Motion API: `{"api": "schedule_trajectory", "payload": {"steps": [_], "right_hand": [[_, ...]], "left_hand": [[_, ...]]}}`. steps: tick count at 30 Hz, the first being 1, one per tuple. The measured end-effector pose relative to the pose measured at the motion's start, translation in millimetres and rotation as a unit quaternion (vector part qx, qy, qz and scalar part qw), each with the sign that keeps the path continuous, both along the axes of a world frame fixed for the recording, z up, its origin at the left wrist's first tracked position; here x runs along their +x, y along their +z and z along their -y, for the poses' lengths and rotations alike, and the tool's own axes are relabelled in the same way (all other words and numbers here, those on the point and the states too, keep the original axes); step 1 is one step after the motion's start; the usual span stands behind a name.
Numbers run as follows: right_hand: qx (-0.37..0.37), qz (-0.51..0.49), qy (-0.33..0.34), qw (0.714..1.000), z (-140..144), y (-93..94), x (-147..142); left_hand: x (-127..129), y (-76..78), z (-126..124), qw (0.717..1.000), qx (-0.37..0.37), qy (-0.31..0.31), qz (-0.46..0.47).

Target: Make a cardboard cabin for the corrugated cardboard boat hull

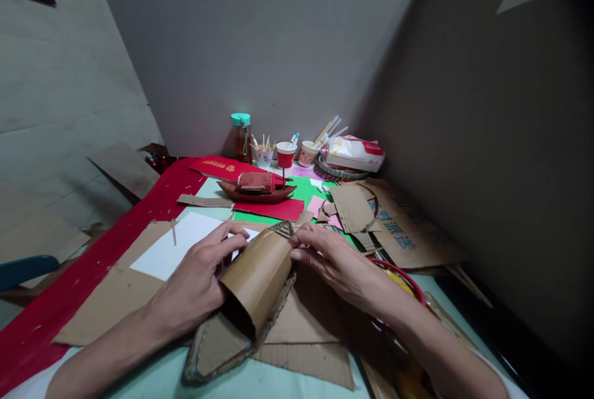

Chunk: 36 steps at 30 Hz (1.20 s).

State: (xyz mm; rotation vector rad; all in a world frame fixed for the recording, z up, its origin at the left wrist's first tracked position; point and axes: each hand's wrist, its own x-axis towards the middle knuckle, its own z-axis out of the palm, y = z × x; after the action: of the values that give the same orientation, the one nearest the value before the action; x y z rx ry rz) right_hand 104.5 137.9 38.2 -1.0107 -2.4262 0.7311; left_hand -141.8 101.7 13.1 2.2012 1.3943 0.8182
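Curved cardboard arch (257,275) on a boat-shaped cardboard base (218,346), low at centre of the surface.

Plain brown, bent into a half-tube with its dark open end facing the viewer and the far end tilted up and away. Seated on a flat, pointed corrugated base with raw ribbed edges, the tip of the base reaching past the arch toward the far side. Flanked by both hands: left hand (197,281) pressed against the left wall, right hand (331,260) touching the upper right edge. Resting on larger flat cardboard sheets (306,325).
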Motion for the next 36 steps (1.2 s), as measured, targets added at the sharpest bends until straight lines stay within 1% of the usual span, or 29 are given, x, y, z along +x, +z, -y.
{"api": "schedule_trajectory", "payload": {"steps": [4, 7, 10, 12, 15, 18, 21, 23, 24, 26, 28, 30, 31, 32, 34, 36], "right_hand": [[0.000, 0.012, 0.003, 1.000, 1.9, 4.6, 2.9], [0.006, 0.016, -0.008, 1.000, 10.2, 10.8, 3.8], [0.047, -0.014, -0.011, 0.999, 24.5, 18.6, -0.6], [0.078, -0.018, 0.009, 0.997, 33.9, 20.9, -6.9], [0.098, 0.028, 0.056, 0.993, 41.8, 16.5, -16.8], [0.099, 0.052, 0.071, 0.991, 42.0, 8.6, -20.8], [0.087, 0.060, 0.078, 0.991, 39.6, 5.3, -19.2], [0.081, 0.062, 0.083, 0.991, 38.0, 5.9, -17.6], [0.078, 0.062, 0.085, 0.991, 37.2, 6.5, -17.1], [0.066, 0.067, 0.086, 0.992, 35.3, 7.5, -16.4], [0.051, 0.081, 0.085, 0.992, 33.2, 7.3, -15.7], [0.042, 0.098, 0.087, 0.991, 31.6, 5.8, -14.2], [0.043, 0.103, 0.090, 0.990, 31.1, 4.8, -13.0], [0.047, 0.105, 0.094, 0.989, 30.9, 3.7, -11.6], [0.056, 0.097, 0.097, 0.989, 31.6, 1.9, -8.2], [0.063, 0.085, 0.083, 0.991, 33.5, 1.2, -4.7]], "left_hand": [[2.4, 2.4, 0.8, 1.000, 0.016, -0.024, 0.009], [3.9, 5.0, 3.0, 0.999, 0.020, -0.026, 0.009], [4.5, 7.4, 4.1, 0.999, 0.025, -0.027, 0.007], [4.3, 8.2, 3.4, 0.999, 0.027, -0.034, 0.008], [2.6, 6.6, 1.6, 0.998, 0.036, -0.045, -0.001], [-0.2, 3.4, 2.6, 0.998, 0.030, -0.044, -0.013], [-4.2, 4.9, 6.9, 0.999, 0.005, -0.040, -0.024], [-8.8, 10.9, 8.9, 0.998, -0.023, -0.046, -0.040], [-12.1, 15.1, 9.0, 0.997, -0.045, -0.049, -0.047], [-20.6, 23.9, 7.0, 0.991, -0.112, -0.054, -0.038], [-29.6, 29.9, 2.9, 0.978, -0.197, -0.061, 0.040], [-35.9, 31.3, -0.8, 0.956, -0.254, -0.072, 0.130], [-37.2, 30.6, -1.9, 0.949, -0.263, -0.077, 0.155], [-37.2, 29.3, -2.2, 0.948, -0.262, -0.079, 0.160], [-34.0, 26.5, -0.8, 0.958, -0.242, -0.085, 0.127], [-29.5, 25.0, 1.7, 0.966, -0.221, -0.093, 0.099]]}}
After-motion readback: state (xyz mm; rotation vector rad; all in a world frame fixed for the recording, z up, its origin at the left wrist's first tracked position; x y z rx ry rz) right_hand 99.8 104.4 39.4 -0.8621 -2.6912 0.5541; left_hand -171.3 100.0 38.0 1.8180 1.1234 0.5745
